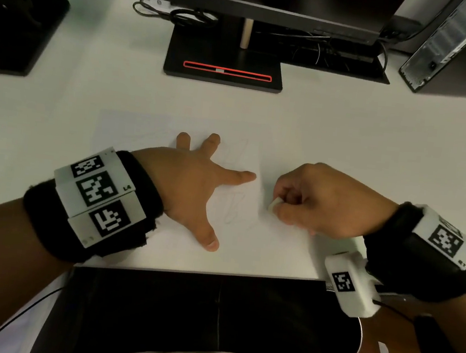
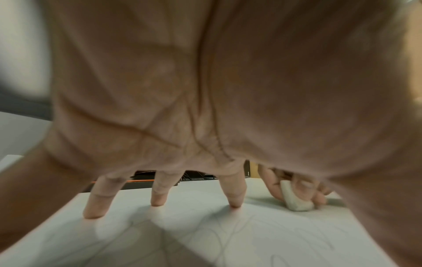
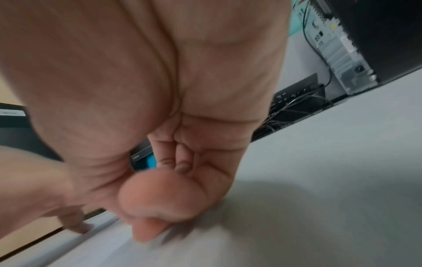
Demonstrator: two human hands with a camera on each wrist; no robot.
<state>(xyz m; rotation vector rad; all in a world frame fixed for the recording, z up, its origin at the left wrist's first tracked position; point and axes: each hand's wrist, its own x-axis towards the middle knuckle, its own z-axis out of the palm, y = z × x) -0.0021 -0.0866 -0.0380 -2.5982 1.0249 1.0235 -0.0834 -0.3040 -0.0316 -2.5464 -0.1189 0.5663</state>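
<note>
A person's left hand [image 1: 193, 183] lies spread wide and flat on a sheet of paper [image 1: 133, 131] on a white table [image 1: 373, 139], fingers straight and thumb pointing back toward the body. The left wrist view shows its fingertips [image 2: 235, 202] pressing down on the sheet. The right hand [image 1: 324, 203], just to the right, is curled and pinches a small white eraser [image 1: 274, 204] between thumb and fingers. The eraser's lower end is down at the right edge of the paper, close to the left index finger but not touching it. Faint pencil lines [image 1: 234, 208] run across the sheet between the two hands and under the left palm. The right wrist view is blurred and the eraser is hidden there behind the thumb. Both wrists wear black bands with white marker tags. At the far side of the table stand a black monitor base [image 1: 223, 66] with a red-outlined slot, loose cables [image 1: 182, 15] behind it and a computer tower [image 1: 455, 47] at the far right. A second dark base [image 1: 17, 33] sits at the far left.
</note>
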